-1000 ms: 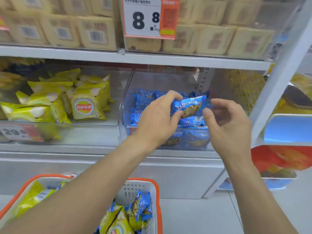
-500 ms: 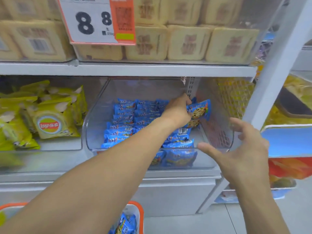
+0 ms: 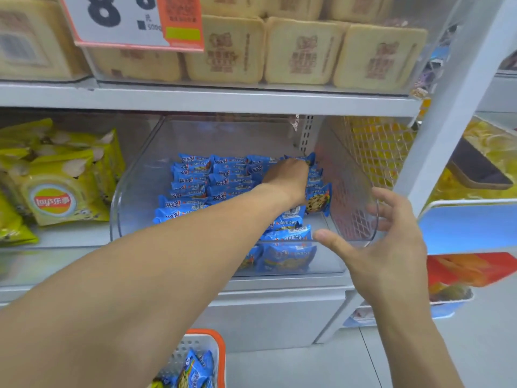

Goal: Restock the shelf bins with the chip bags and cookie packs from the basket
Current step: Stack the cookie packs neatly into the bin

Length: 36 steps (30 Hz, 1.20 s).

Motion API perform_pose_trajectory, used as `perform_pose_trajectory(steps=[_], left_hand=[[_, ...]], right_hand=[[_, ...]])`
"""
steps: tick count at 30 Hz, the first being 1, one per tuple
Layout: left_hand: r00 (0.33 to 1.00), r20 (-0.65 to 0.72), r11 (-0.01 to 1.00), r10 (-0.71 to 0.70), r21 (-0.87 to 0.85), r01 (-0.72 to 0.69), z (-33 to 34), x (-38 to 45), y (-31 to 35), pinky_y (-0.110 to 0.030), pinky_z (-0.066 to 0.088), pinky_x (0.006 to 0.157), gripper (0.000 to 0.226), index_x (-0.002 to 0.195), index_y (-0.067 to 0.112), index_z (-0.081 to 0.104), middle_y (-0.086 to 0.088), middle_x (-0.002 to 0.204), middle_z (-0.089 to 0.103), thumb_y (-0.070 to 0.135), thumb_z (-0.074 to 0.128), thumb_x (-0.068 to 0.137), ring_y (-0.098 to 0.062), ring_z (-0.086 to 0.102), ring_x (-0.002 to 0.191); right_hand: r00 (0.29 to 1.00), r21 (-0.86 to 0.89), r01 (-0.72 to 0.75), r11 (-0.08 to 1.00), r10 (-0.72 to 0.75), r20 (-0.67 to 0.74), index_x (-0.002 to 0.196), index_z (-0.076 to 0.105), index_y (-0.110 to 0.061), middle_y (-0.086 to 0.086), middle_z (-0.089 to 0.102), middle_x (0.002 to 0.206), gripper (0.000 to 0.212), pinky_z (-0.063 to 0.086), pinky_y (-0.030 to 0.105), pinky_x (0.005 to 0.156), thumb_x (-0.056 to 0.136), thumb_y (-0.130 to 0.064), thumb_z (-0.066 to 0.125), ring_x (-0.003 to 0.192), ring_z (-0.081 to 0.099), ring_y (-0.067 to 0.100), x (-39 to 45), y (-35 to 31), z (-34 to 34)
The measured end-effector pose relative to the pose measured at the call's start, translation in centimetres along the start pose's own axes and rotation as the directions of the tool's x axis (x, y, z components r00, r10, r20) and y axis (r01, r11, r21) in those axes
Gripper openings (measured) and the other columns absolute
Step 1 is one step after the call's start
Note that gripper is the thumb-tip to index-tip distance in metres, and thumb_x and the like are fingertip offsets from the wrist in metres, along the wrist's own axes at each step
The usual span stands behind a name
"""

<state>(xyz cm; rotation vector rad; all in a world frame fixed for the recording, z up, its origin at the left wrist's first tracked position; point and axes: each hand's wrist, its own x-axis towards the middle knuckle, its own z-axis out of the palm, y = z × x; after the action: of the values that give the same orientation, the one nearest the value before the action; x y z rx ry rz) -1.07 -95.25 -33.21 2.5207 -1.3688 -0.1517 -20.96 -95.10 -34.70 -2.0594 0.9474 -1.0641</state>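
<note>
Head view, shelf level.

— Where is the left hand (image 3: 289, 177)?

— Deep in the clear bin (image 3: 134, 175) on the middle shelf (image 3: 195, 100), reaching across the rows of blue cookie packs (image 3: 195, 182). Its fingers lie at the far right corner, on a cookie pack at the back (image 3: 309, 159). The back of the hand hides the fingers, so whether the grip is closed round that pack or only touching it cannot be told.

— And the right hand (image 3: 389, 247)?

— Outside the bin, at its front right corner. Grip wide: fingers spread and relaxed, thumb (image 3: 333, 240) stretched along the front rim, holding nothing. Fingertips lie close to the curved side wall; contact is not certain.

— Where is the stock?

— Cookie packs fill the bin in overlapping rows; one pack (image 3: 319, 201) stands tilted against the right wall, just beside the left wrist. Yellow chip bags (image 3: 58, 189) sit in the neighbouring bin to the left. The orange-rimmed basket (image 3: 221, 357) is at the bottom edge, below the left forearm, with more blue packs (image 3: 195, 371) inside.

— Above?

— Tan boxed goods (image 3: 302, 51) on the upper shelf, with a price card (image 3: 134, 21) hanging in front.
</note>
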Motion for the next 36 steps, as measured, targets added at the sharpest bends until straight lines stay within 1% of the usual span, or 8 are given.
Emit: perform_pose_trajectory(steps=[3, 7, 13, 22, 25, 28, 31, 36], left_hand=[[1.000, -0.005, 0.998, 0.025, 0.051, -0.025, -0.2, -0.2, 0.3, -0.040, 0.054, 0.069, 0.022, 0.080, 0.012, 0.055, -0.020, 0.101, 0.064, 0.013, 0.078, 0.081, -0.032, 0.066, 0.095], [0.999, -0.030, 1.000, 0.018, -0.011, -0.018, -1.0, -1.0, -0.3, -0.042, 0.053, 0.087, 0.048, 0.117, 0.012, 0.057, -0.006, 0.114, 0.062, 0.028, 0.082, 0.080, -0.028, 0.060, 0.102], [0.974, -0.222, 0.978, 0.044, -0.188, -0.087, -3.6, -5.0, -1.1, -0.038, 0.054, 0.076, 0.016, 0.095, 0.014, 0.065, -0.002, 0.092, 0.068, 0.030, 0.065, 0.090, -0.024, 0.063, 0.088], [0.780, -0.608, 0.886, 0.152, -0.266, -0.380, 0.0, -19.8, -4.9, -0.024, 0.038, 0.065, 0.007, 0.078, 0.015, 0.061, 0.006, 0.069, 0.055, 0.016, 0.062, 0.085, -0.008, 0.044, 0.066], [0.810, -0.585, 0.884, 0.052, -0.350, -0.310, 2.7, -24.8, -7.7, -0.015, 0.035, 0.065, 0.005, 0.079, 0.015, 0.062, 0.010, 0.068, 0.053, 0.014, 0.064, 0.084, 0.002, 0.043, 0.064], [0.912, -0.400, 0.884, -0.085, -0.453, -0.116, 6.9, -29.9, -10.7, -0.016, 0.035, 0.060, 0.005, 0.079, 0.021, 0.063, 0.010, 0.064, 0.054, 0.019, 0.063, 0.083, 0.004, 0.046, 0.061], [0.973, -0.119, 0.879, -0.198, -0.461, 0.122, 11.6, -35.0, -13.5, -0.029, 0.048, 0.063, 0.007, 0.080, 0.024, 0.063, 0.009, 0.068, 0.060, 0.024, 0.061, 0.087, -0.004, 0.054, 0.064], [0.838, 0.494, 0.927, -0.232, -0.148, 0.344, 18.1, -42.8, -17.0, -0.040, 0.050, 0.085, 0.025, 0.109, 0.017, 0.060, -0.004, 0.110, 0.060, 0.038, 0.055, 0.095, -0.023, 0.059, 0.102]], right_hand=[[1.000, 0.007, 0.002, 1.000, -0.002, -0.006, 0.134, 0.046, -0.032, -0.004, 0.058, 0.119, 0.103, 0.046, 0.044, 0.099, 0.043, -0.062, 0.084, 0.115, 0.054, 0.020, 0.0, 0.0, -0.1], [1.000, 0.006, 0.005, 1.000, -0.005, -0.015, 0.134, 0.046, -0.033, -0.005, 0.058, 0.119, 0.104, 0.047, 0.045, 0.099, 0.042, -0.069, 0.078, 0.115, 0.054, 0.019, -0.1, 0.0, 0.1], [0.999, 0.007, 0.023, 1.000, -0.023, -0.041, 0.138, 0.046, -0.029, -0.006, 0.056, 0.119, 0.104, 0.046, 0.048, 0.100, 0.047, -0.071, 0.075, 0.116, 0.054, 0.020, -0.6, 0.2, 0.3], [0.968, -0.097, 0.163, 0.982, -0.178, -0.176, 0.118, 0.056, -0.011, 0.012, 0.045, 0.119, 0.072, 0.040, 0.031, 0.099, 0.063, -0.041, 0.091, 0.108, 0.050, 0.029, -3.2, -1.0, 0.8], [0.951, -0.031, 0.267, 0.963, -0.269, -0.155, 0.104, 0.057, -0.012, 0.005, 0.049, 0.103, 0.048, 0.042, 0.018, 0.085, 0.070, -0.028, 0.087, 0.087, 0.051, 0.017, -5.3, -2.2, 2.1], [0.954, 0.103, 0.264, 0.959, -0.276, 0.117, 0.101, 0.052, -0.020, 0.001, 0.058, 0.088, 0.038, 0.045, 0.018, 0.071, 0.076, -0.016, 0.081, 0.071, 0.055, 0.017, -8.9, -3.4, 5.2], [0.772, 0.023, 0.299, 0.954, -0.256, 0.581, 0.102, 0.059, -0.023, -0.008, 0.062, 0.087, 0.033, 0.047, 0.023, 0.070, 0.076, -0.020, 0.079, 0.072, 0.059, 0.013, -14.3, -3.6, 9.1], [0.177, -0.134, 0.515, 0.847, 0.048, 0.983, 0.106, 0.061, -0.016, 0.001, 0.064, 0.101, 0.035, 0.052, 0.036, 0.078, 0.077, -0.031, 0.077, 0.094, 0.060, 0.021, -23.7, -0.8, 14.2]])
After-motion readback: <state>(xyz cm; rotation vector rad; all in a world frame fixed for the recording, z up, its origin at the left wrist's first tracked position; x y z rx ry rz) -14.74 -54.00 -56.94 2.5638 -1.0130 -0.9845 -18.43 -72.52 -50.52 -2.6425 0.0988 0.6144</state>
